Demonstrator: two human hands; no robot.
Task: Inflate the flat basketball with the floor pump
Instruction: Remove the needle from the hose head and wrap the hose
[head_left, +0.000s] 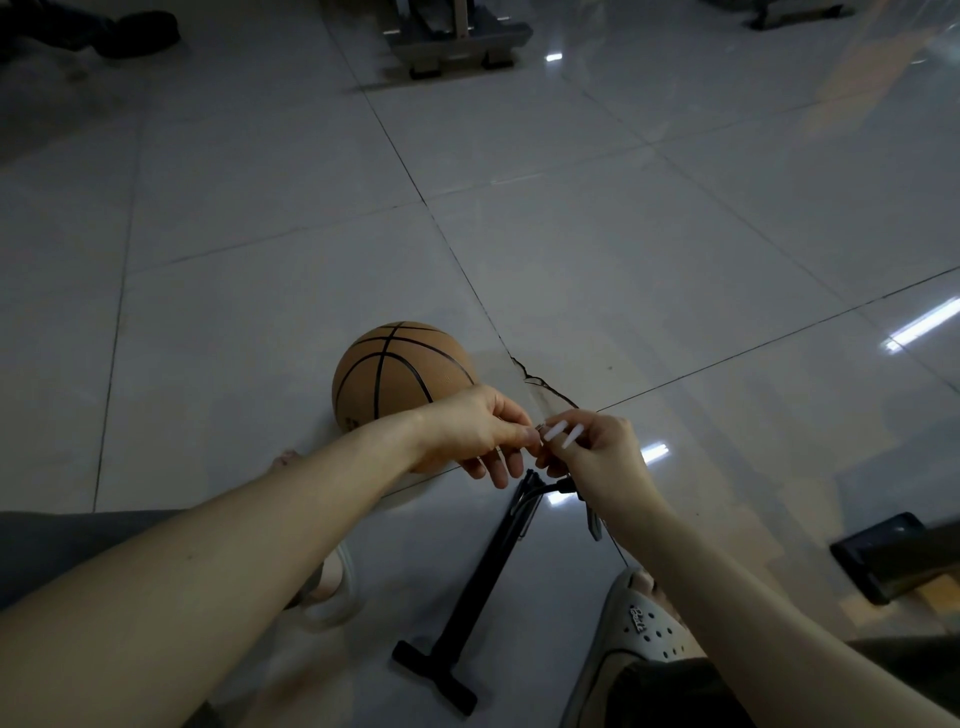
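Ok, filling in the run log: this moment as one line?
stage: fitting nozzle | left hand, right hand: pinching small white adapter pieces | basketball: on floor, unconnected | floor pump: lying flat

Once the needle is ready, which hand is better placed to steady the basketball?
Probably the left hand: it hovers right over the basketball, on the ball's side. The right hand sits farther off, above the floor pump, pinching small white pieces with the hose end.
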